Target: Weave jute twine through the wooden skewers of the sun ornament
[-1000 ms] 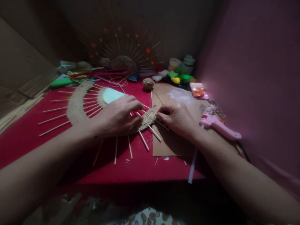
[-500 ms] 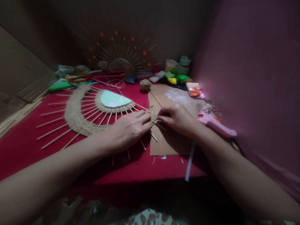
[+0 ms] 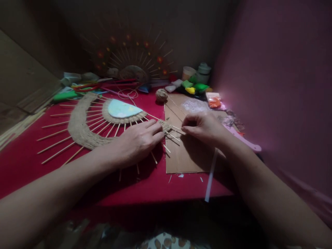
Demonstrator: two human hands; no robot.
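A sunburst piece of thin wooden sticks (image 3: 55, 136) with a woven jute band (image 3: 79, 128) and a pale blue half-disc centre (image 3: 121, 109) lies on the red table (image 3: 31, 166). My left hand (image 3: 140, 140) rests flat on the band's right end, fingers stretched out and pressing it down. My right hand (image 3: 203, 128) is just to the right, over a brown cardboard sheet (image 3: 181, 155), with thumb and fingers pinched on a jute string (image 3: 176, 105) that runs back to a twine ball (image 3: 161, 95).
A pink glue gun (image 3: 243, 140) lies at the right by the pink wall. At the back stand a finished sunburst decoration (image 3: 133, 58), cups, coloured clay packets (image 3: 197, 86) and red scissors (image 3: 86, 86). A white strip (image 3: 210, 176) hangs over the front edge.
My left hand slid right along the woven band to its end, uncovering the blue centre. My right hand drew back to the right, pulling the string taut.
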